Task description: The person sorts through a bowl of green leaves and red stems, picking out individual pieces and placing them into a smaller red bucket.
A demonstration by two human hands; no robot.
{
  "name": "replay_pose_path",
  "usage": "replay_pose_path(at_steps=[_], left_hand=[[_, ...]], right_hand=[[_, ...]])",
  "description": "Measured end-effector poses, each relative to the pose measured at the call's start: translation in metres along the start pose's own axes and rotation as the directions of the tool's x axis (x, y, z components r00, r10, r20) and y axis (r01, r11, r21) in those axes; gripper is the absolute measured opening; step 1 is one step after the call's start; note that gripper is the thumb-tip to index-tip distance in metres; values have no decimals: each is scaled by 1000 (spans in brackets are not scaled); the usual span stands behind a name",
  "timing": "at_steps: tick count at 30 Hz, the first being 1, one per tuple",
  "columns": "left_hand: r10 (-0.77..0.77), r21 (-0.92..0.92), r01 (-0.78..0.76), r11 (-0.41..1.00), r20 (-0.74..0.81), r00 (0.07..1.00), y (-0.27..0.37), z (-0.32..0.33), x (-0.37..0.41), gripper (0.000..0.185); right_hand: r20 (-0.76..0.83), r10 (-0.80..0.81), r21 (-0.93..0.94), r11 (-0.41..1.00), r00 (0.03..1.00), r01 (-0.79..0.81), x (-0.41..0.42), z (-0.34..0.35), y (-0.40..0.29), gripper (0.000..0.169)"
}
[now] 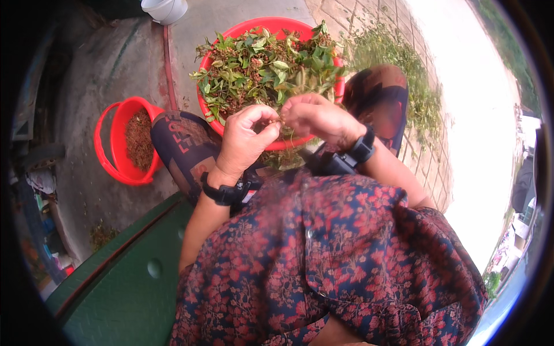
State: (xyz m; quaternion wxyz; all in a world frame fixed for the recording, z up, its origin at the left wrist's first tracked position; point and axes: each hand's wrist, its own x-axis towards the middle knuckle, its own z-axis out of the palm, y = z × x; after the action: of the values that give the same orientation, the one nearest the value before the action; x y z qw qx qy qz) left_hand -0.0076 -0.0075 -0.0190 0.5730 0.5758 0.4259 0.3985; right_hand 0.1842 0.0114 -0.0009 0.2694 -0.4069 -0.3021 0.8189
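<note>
A large red plastic basin in front of me is heaped with leafy sprigs bearing clusters of small reddish-brown berries. Over its near rim both hands meet. My left hand pinches a small berry cluster between thumb and fingertips. Close against it, my right hand is slightly blurred, with its fingers curled at the same cluster; whether it grips any part of it I cannot tell. Each wrist wears a black strapped device.
Left of my knee, a tilted red bucket holds many loose reddish-brown berries. A white bucket stands at the top. Leafy cuttings lie on the paving beyond my right knee. A green surface is at lower left.
</note>
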Motion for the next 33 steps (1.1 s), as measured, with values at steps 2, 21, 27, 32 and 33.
replay_pose_path(at_steps=[2, 21, 27, 32, 33], left_hand=[[196, 386, -208, 899, 72, 978, 13, -2, 3, 12], [-311, -508, 275, 817, 13, 950, -16, -29, 1, 9], [-330, -666, 320, 674, 116, 937, -15, -21, -7, 14], [-259, -748, 189, 637, 23, 966, -18, -49, -26, 30], [-274, -755, 191, 627, 16, 962, -18, -55, -26, 30]], right_hand=[[17, 37, 50, 998, 999, -38, 2, -7, 7, 8], [-142, -395, -79, 918, 907, 388, -12, 1, 11, 9], [-133, -312, -32, 950, 941, 310, -14, -6, 9, 6], [-327, -847, -882, 433, 420, 187, -81, -122, -90, 7], [-423, -866, -905, 419, 264, -75, -116, -152, -112, 17]])
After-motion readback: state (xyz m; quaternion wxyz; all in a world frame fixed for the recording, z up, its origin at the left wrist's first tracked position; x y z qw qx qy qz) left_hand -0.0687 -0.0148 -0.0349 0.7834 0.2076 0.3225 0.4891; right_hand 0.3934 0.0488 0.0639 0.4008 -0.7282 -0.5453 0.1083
